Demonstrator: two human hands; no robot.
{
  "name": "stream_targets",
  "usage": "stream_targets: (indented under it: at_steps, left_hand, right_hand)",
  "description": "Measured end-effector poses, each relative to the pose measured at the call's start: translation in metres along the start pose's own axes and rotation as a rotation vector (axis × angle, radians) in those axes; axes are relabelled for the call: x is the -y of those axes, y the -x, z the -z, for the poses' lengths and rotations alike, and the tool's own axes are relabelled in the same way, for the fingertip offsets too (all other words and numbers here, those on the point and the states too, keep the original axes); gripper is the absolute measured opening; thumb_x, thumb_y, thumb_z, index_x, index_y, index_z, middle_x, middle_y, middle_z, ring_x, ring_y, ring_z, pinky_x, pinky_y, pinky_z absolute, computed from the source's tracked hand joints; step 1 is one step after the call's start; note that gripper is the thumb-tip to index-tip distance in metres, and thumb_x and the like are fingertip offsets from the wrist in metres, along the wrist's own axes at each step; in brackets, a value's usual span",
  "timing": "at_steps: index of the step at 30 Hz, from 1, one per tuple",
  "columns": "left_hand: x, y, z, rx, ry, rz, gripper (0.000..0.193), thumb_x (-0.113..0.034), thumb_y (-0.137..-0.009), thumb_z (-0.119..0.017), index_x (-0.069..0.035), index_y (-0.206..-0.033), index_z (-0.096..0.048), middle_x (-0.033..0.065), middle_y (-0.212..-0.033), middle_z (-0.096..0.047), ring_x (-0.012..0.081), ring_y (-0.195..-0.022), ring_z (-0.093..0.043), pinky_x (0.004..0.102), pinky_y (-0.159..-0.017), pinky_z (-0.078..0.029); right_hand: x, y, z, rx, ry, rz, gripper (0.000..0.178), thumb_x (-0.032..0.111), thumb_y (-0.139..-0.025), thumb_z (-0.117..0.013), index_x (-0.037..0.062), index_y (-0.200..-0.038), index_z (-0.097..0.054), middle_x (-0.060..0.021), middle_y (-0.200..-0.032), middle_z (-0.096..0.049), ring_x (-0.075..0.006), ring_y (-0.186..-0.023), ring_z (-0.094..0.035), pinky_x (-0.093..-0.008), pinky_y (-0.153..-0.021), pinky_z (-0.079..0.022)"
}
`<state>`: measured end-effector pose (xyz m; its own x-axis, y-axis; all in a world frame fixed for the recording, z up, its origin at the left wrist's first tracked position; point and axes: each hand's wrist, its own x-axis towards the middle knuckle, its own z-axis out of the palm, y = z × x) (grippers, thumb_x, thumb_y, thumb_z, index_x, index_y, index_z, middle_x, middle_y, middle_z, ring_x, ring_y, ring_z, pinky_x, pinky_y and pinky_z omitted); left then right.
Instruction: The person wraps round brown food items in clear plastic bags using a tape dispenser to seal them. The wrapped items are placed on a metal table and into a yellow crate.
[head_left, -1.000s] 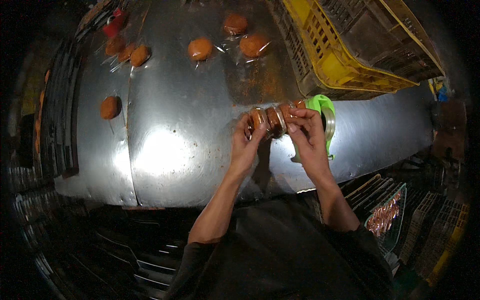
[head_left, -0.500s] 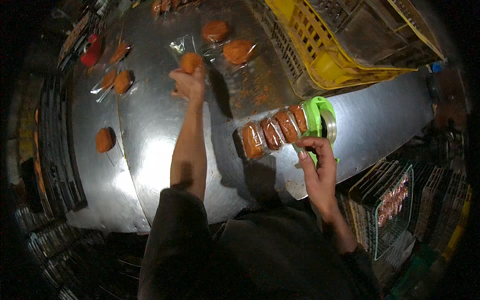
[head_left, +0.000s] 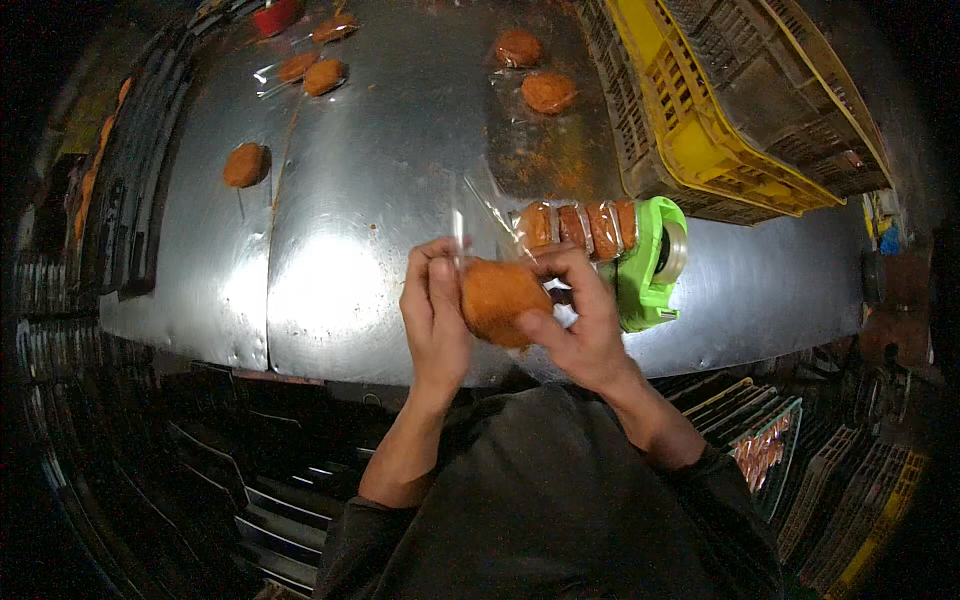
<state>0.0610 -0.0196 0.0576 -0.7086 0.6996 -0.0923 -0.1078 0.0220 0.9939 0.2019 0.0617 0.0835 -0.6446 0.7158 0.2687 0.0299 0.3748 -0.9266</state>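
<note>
Close to my body, both hands hold a round brown bun (head_left: 503, 302) in a clear plastic bag (head_left: 487, 208), whose loose end sticks up on the far side. My left hand (head_left: 432, 312) grips the bun's left side, and my right hand (head_left: 583, 318) has thumb and fingers closed on its right side. Just beyond my right hand lies a row of several wrapped buns (head_left: 572, 226), partly hidden by the fingers and the bag. The row's right end meets a green bag-neck tape sealer (head_left: 650, 275) with a roll of tape.
Bagged buns (head_left: 548, 92) lie on the far part of the metal table (head_left: 400, 130), with more bagged buns (head_left: 323, 77) at the far left. A single bun (head_left: 245, 165) sits nearer on the left. Yellow and dark crates (head_left: 690, 120) stand at the far right. Wire racks (head_left: 765, 440) are at lower right.
My left hand has drawn a bagged bun back from the far table to my body. My right hand has left the sealer's side and now grips that bun too. The view has shifted.
</note>
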Motion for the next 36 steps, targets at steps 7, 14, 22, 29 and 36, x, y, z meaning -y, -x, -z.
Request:
stream_targets:
  at_steps: [7,14,22,29,36]
  left_hand:
    - [-0.034,0.055,-0.044,0.247,-0.229,-0.684,0.021,-0.018,-0.102,-0.043,0.000,-0.101,-0.054,0.0137,-0.103,-0.061,0.0164,-0.089,-0.058,0.0307,-0.077,-0.049]
    - [-0.027,0.071,-0.077,0.026,0.318,-0.153,0.020,-0.024,-0.101,-0.048,-0.005,-0.096,-0.046,0.0085,-0.082,-0.056,0.0179,-0.075,-0.058,0.0366,-0.072,-0.054]
    - [-0.006,0.068,-0.067,-0.131,-0.127,-0.881,0.030,-0.010,-0.097,-0.042,0.003,-0.123,-0.034,0.0172,-0.118,-0.043,0.0256,-0.113,-0.047,0.0400,-0.103,-0.037]
    - [-0.027,0.065,-0.036,0.282,0.083,-0.031,0.021,-0.018,-0.097,-0.056,0.003,-0.100,-0.056,0.0110,-0.095,-0.063,0.0158,-0.085,-0.061,0.0294,-0.079,-0.050]
    - [-0.012,0.050,-0.008,0.149,0.053,-0.405,0.016,-0.017,-0.096,-0.057,-0.001,-0.094,-0.054,0.0095,-0.096,-0.061,0.0135,-0.084,-0.056,0.0251,-0.074,-0.047]
  right_hand:
    - [0.043,0.035,0.041,-0.248,0.152,0.325,0.018,0.017,-0.095,-0.056,-0.0010,-0.094,-0.057,-0.0150,-0.090,-0.061,-0.0261,-0.082,-0.061,-0.0339,-0.076,-0.049]
    - [0.022,0.062,0.065,-0.374,-0.306,0.049,0.011,0.012,-0.100,-0.045,0.0009,-0.103,-0.045,-0.0137,-0.095,-0.062,-0.0203,-0.087,-0.063,-0.0369,-0.083,-0.052]
    - [0.033,0.063,0.030,-0.426,-0.516,0.010,0.011,0.018,-0.104,-0.034,0.0064,-0.103,-0.035,-0.0218,-0.093,-0.065,-0.0262,-0.083,-0.066,-0.0372,-0.079,-0.054]
    - [0.037,0.059,0.012,-0.487,0.054,0.165,0.023,0.012,-0.096,-0.050,-0.0035,-0.113,-0.051,-0.0228,-0.119,-0.060,-0.0290,-0.108,-0.060,-0.0406,-0.095,-0.046]
    - [0.016,0.060,-0.025,-0.127,0.409,0.173,0.040,0.022,-0.086,-0.065,-0.0015,-0.118,-0.059,-0.0178,-0.128,-0.056,-0.0370,-0.116,-0.055,-0.0550,-0.108,-0.029]
